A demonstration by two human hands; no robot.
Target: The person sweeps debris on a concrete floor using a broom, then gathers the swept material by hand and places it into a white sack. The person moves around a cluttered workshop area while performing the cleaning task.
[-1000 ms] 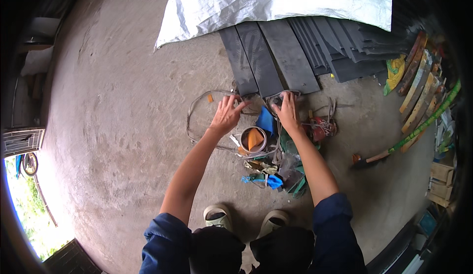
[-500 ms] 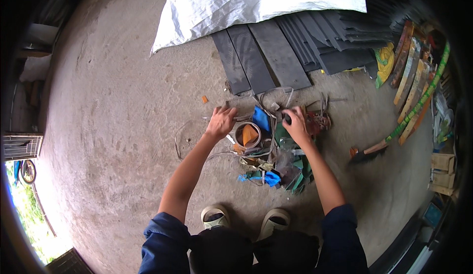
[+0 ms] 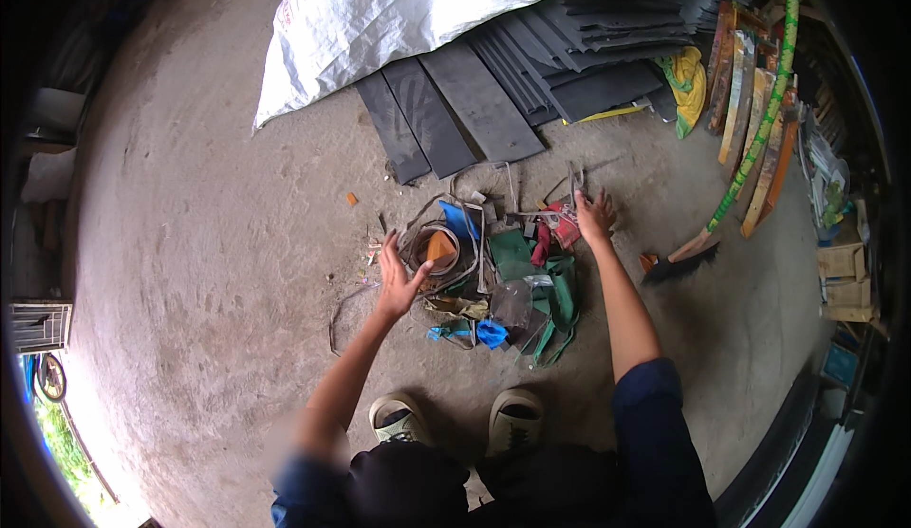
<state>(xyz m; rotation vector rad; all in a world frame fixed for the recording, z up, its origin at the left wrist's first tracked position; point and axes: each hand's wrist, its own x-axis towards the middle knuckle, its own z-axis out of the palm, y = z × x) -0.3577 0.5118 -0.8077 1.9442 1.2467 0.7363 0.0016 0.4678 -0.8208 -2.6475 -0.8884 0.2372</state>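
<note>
A heap of scraps (image 3: 493, 262) lies on the concrete floor in front of my feet: green cloth, blue and red bits, clear plastic, bent wire, and a coiled band around an orange piece (image 3: 435, 246). My left hand (image 3: 397, 281) hovers open at the heap's left edge, palm toward the coil, holding nothing. My right hand (image 3: 594, 217) rests at the heap's far right, fingers spread over wire and a red scrap (image 3: 564, 227); whether it grips anything is unclear.
Dark flat slats (image 3: 446, 120) lie fanned behind the heap, partly under a large white sack (image 3: 399, 16). A brush with a green striped handle (image 3: 702, 243) and wooden boards (image 3: 750, 120) lie to the right. My sandalled feet (image 3: 455, 419) are below.
The view has swung so the heap sits lower and further right. My left hand came off the wire loop and drew back to the left. My right hand moved to the heap's right edge.
</note>
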